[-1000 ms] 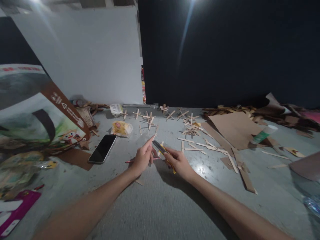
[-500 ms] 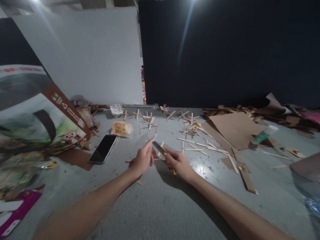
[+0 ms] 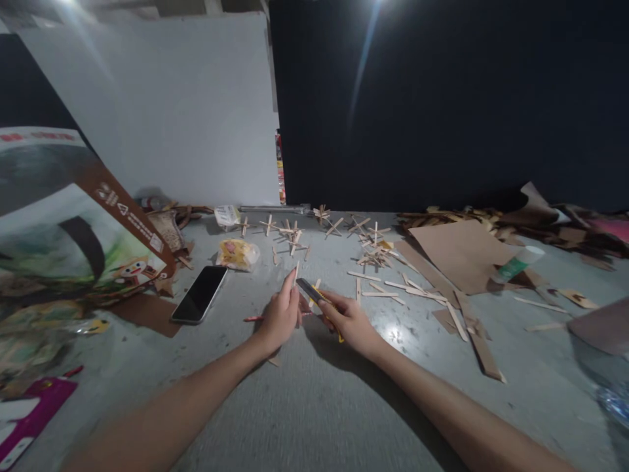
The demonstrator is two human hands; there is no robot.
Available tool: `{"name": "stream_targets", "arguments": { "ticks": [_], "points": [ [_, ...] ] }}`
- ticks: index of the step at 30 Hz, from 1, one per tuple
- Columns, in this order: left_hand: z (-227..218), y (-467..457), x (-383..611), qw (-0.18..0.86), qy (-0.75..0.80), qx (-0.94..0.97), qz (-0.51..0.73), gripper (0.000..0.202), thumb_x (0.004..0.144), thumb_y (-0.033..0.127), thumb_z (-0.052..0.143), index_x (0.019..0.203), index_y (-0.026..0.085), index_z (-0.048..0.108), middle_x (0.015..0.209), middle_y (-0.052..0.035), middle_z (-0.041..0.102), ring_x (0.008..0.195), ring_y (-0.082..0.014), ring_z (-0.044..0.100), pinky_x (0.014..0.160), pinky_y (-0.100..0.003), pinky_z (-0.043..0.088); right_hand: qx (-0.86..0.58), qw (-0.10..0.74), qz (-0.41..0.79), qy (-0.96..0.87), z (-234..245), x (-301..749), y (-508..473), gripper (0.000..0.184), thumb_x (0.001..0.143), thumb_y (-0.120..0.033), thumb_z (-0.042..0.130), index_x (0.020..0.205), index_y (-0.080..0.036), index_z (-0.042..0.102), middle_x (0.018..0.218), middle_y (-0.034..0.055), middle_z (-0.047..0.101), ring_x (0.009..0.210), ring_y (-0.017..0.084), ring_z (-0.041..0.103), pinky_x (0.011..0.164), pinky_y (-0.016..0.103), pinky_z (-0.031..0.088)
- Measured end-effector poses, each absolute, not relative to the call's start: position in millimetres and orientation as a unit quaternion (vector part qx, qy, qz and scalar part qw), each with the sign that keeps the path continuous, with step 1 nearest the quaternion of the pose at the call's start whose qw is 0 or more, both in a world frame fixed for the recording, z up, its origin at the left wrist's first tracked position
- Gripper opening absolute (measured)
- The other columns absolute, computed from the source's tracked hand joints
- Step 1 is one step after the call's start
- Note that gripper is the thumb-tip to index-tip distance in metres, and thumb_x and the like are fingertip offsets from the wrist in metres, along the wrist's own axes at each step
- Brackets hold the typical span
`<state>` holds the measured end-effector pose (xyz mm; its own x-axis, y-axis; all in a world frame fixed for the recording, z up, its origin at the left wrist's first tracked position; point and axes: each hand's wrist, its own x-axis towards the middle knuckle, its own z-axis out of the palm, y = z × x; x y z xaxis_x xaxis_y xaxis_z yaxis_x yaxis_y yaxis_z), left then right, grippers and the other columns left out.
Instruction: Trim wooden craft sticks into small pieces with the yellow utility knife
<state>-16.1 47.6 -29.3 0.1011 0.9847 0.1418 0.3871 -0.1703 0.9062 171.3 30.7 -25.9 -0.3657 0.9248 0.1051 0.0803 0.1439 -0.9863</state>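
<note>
My left hand is closed on a thin wooden craft stick, whose pale tip points up past the fingers. In my right hand is a yellow and black box cutter, its dark blade end slanting toward the stick, close beside my left fingertips. Whether the blade touches the stick I cannot tell. Beneath my hands a red pencil-like rod lies on the grey table, partly hidden. Beyond them are small crossed-stick pieces and loose craft sticks.
To the left lie a black phone, a yellow wrapped packet and a large printed bag. Cardboard sheets, a glue stick and a cylindrical container are on the right. Dark and white panels stand behind.
The craft stick in my left hand has turned more upright and shifted slightly left. My right hand and the box cutter have moved a little left. The camera view has shifted slightly.
</note>
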Motion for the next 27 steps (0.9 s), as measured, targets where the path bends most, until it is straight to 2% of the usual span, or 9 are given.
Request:
{"name": "stream_targets", "arguments": {
  "ticks": [9,17,27],
  "points": [
    [-22.1,46.1,-14.0,0.395,0.532,0.605,0.442,0.044,0.105,0.04,0.038,0.145,0.022,0.049,0.081,0.0031,0.067,0.044,-0.0087,0.053,0.052,-0.022,0.048,-0.399,0.427,0.527,-0.617,-26.0,170.2,30.5,0.061,0.095,-0.065,0.057,0.121,-0.012,0.071,0.059,-0.007,0.043,0.054,0.012,0.039,0.053,0.026,0.033],
    [-27.9,51.7,-15.4,0.405,0.515,0.58,0.485,0.04,0.102,0.04,0.048,0.137,0.022,0.057,0.083,0.0025,0.066,0.044,-0.007,0.051,0.045,-0.019,0.042,-0.398,0.413,0.517,-0.635,-29.3,169.5,30.6,0.057,0.099,-0.058,0.056,0.13,-0.013,0.07,0.061,-0.0064,0.044,0.055,0.013,0.041,0.055,0.026,0.035],
    [-29.5,53.6,-17.3,0.386,0.519,0.599,0.472,0.038,0.104,0.04,0.046,0.134,0.021,0.058,0.079,0.0023,0.066,0.044,-0.0081,0.052,0.045,-0.019,0.041,-0.406,0.407,0.514,-0.636,-26.9,169.4,30.4,0.06,0.097,-0.061,0.058,0.13,-0.012,0.07,0.062,-0.0058,0.046,0.055,0.012,0.042,0.055,0.025,0.036]
  ]
}}
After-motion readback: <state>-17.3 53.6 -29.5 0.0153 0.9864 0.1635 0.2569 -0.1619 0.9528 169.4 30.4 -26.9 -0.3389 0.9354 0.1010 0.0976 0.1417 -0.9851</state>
